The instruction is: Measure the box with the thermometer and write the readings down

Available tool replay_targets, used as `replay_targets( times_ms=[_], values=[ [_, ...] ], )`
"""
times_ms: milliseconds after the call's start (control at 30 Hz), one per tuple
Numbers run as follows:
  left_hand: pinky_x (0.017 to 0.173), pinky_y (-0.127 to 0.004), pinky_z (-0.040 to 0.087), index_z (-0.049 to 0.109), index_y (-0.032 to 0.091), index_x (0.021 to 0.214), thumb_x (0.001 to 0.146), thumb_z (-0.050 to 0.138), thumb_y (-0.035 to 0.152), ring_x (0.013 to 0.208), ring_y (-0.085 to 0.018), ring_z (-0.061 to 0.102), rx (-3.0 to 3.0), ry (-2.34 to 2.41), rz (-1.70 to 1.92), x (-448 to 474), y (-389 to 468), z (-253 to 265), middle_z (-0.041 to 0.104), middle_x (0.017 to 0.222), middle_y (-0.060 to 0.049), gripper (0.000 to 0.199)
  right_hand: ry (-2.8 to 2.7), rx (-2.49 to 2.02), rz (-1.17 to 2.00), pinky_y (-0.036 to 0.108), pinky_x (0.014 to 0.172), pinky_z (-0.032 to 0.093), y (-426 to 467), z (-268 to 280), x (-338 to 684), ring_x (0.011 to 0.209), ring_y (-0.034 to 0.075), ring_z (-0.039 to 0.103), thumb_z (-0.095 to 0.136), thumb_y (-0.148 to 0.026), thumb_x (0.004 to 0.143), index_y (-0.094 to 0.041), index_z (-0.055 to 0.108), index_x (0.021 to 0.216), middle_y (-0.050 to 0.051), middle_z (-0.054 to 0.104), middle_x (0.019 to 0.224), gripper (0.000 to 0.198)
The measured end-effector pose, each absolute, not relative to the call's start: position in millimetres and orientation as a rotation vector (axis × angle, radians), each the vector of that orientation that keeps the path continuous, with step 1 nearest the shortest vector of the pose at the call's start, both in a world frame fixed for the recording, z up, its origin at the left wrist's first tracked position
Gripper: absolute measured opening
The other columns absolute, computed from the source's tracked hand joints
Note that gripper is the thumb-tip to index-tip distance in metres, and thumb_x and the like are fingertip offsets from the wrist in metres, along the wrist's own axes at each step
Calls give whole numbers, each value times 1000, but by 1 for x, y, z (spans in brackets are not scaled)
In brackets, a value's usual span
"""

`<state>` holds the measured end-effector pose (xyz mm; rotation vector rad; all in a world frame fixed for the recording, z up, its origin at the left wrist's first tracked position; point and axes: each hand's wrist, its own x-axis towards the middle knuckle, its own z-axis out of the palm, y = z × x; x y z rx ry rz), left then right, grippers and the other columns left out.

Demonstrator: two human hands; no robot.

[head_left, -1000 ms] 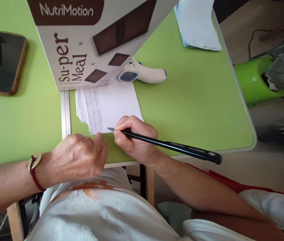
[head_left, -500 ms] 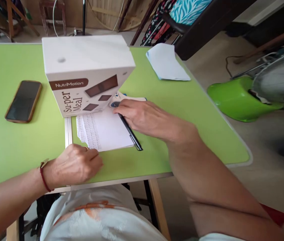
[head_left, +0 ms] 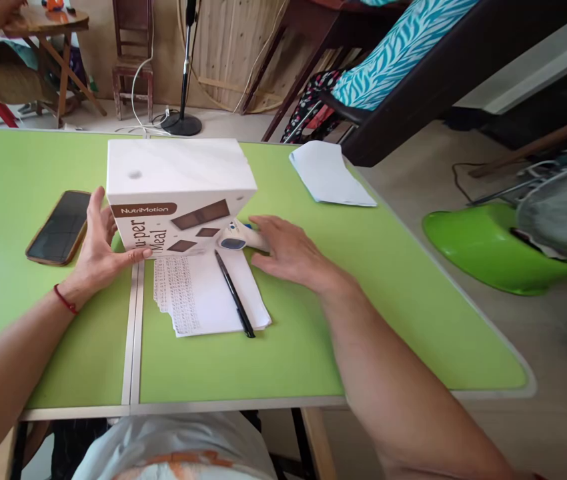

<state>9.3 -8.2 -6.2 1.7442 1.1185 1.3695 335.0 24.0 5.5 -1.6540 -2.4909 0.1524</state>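
Observation:
A white NutriMotion box (head_left: 183, 170) stands upright on the green table (head_left: 303, 333). My left hand (head_left: 97, 247) is at its lower left corner, thumb along the front face and fingers spread beside the left side. Against the box's right side lies a white handheld device with a dark oval screen (head_left: 233, 244), resembling a forehead thermometer. My right hand (head_left: 288, 250) is around the device's right end, fingers apart and not closed on it. A black pen (head_left: 236, 297) rests on a stack of papers (head_left: 208, 313) with printed or written rows, partly tucked beneath the box's front edge.
A phone (head_left: 58, 227) lies left of my left hand. Folded white paper (head_left: 331, 175) sits near the table's far right edge. Beyond the table are a black stand (head_left: 182, 123), a wooden chair (head_left: 132, 60) and a seated person. A green plastic object (head_left: 473, 247) is at the right.
My right hand has let go of the pen, which now lies on the papers, and has moved to the device. My left hand has opened from a fist and moved up to the box.

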Motion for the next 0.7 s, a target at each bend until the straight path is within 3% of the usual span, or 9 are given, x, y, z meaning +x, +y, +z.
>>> replay_targets(
  times_ms=[133,267,400,467,700],
  values=[
    [101,-53,49,17,28,146,62,88,38,124,-34,54,1599,1117,1353,11,-9,-7,54,133,-13,110,-2404,-1712,360,45,79,51,25,1,327,91,30,61,56,-28,76,-13,57,122,15,64,100,48],
    [93,-49,54,24,25,142,60,88,41,112,-32,62,1493,1174,1466,16,-17,-2,63,118,-11,105,-1890,-1509,369,42,72,52,8,12,317,87,29,60,65,-31,68,-17,61,107,14,63,99,41],
    [82,-46,59,28,20,139,63,86,46,99,-31,68,1312,1277,1517,23,-26,1,67,106,-12,99,-1456,-995,906,36,61,52,-33,25,299,67,20,59,67,-34,69,-24,62,95,4,63,79,28],
    [80,-45,59,29,19,139,64,85,49,95,-30,69,1257,1318,1503,26,-29,2,68,105,-12,98,-1382,-849,1203,32,52,50,-54,25,290,63,18,58,68,-33,67,-26,63,96,3,65,82,30],
    [76,-45,59,30,16,138,61,85,53,91,-30,70,1245,1382,1406,30,-32,6,70,99,-12,101,-1513,-994,1552,33,58,48,-70,16,270,64,17,54,66,-27,60,-21,66,83,2,60,72,23]
  ],
)
